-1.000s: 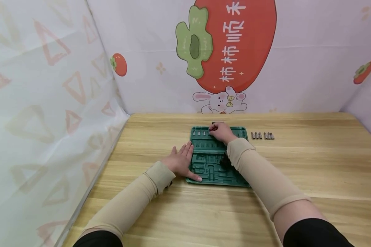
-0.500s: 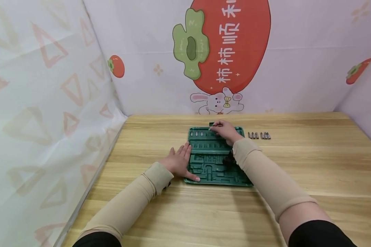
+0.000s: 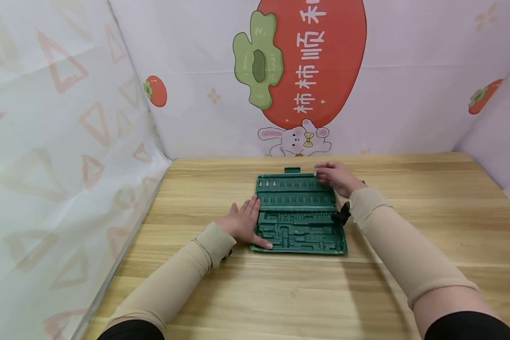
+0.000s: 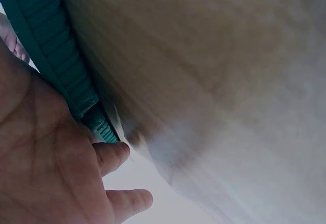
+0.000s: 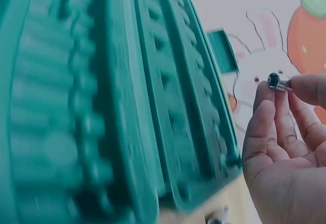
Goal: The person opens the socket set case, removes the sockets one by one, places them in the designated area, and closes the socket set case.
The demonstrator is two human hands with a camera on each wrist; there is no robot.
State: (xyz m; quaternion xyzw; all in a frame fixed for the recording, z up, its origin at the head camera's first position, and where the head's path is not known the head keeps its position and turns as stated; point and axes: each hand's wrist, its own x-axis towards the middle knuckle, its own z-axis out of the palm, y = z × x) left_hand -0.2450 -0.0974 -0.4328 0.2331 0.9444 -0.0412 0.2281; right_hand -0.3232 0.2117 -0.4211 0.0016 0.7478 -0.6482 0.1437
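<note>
An opened green tool case [image 3: 299, 203] lies on the wooden table. Three small metal sockets [image 3: 267, 183] stand in slots at the left end of its far row. My left hand [image 3: 242, 224] rests flat against the case's left edge, fingers straight, thumb over the near corner. My right hand [image 3: 336, 178] is raised over the far right corner. Between thumb and fingertips it pinches a small silver socket [image 5: 275, 81], its hollow end toward the right wrist camera. In the left wrist view, the left palm [image 4: 46, 152] lies along the green wall.
The loose metal pieces right of the case are mostly behind the right hand; one bit [image 5: 218, 217] shows low in the right wrist view. A latch tab [image 3: 292, 170] juts from the far edge. A printed white cloth [image 3: 408, 104] hangs behind the table [image 3: 429, 212].
My right hand has moved right from the far row to the case's far right corner, with the socket in its fingertips. My left hand stays at the left edge.
</note>
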